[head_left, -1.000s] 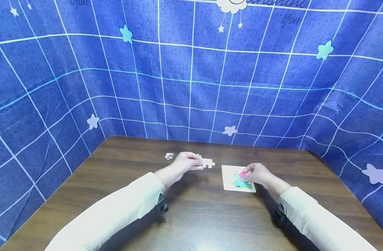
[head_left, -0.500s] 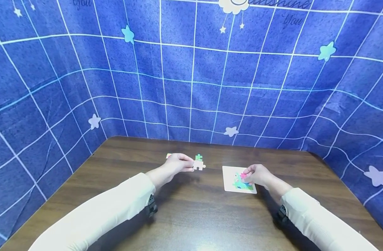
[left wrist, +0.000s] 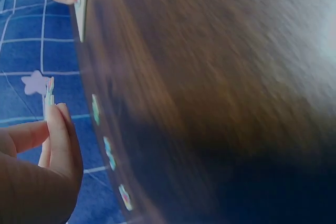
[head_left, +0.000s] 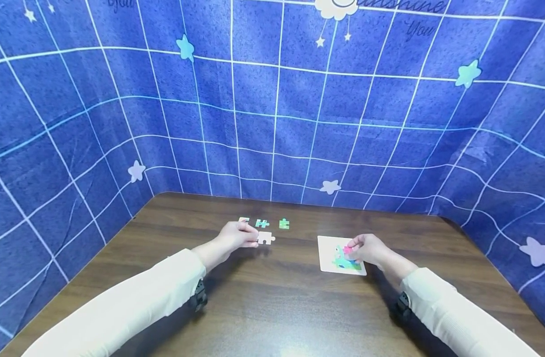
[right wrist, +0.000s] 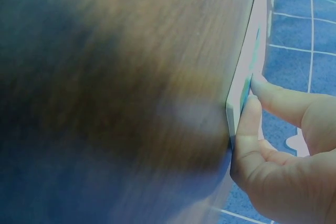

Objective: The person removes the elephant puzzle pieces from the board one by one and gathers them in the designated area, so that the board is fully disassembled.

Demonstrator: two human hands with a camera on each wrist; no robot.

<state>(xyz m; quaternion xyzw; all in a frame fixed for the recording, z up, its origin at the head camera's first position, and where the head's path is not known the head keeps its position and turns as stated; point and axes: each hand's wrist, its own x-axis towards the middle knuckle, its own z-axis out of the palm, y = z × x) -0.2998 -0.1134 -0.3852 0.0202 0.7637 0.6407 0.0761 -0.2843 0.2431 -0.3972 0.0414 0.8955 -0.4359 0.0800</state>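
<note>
My left hand (head_left: 235,237) pinches a pale jigsaw piece (head_left: 266,238) by its left end, held up over the table. In the left wrist view that jigsaw piece shows nearly edge-on between thumb and fingers. Over the white puzzle board (head_left: 328,242), my right hand (head_left: 366,248) has thumb and fingertips around a pink jigsaw piece (head_left: 347,251), close against the board's blue-green picture (head_left: 341,263). Part of the pink piece is covered by the fingers. The right wrist view shows the board (right wrist: 245,72) edge-on with fingertips right at its face.
Behind the left hand lie several loose jigsaw pieces: a green one (head_left: 284,224), a blue-green one (head_left: 262,223) and a partly hidden reddish one (head_left: 243,219). A blue grid-patterned curtain (head_left: 290,139) stands behind the brown wooden table (head_left: 272,297).
My left hand has moved left with the pale jigsaw piece, uncovering the green and blue-green pieces behind it. My right hand stays at the board with the pink piece.
</note>
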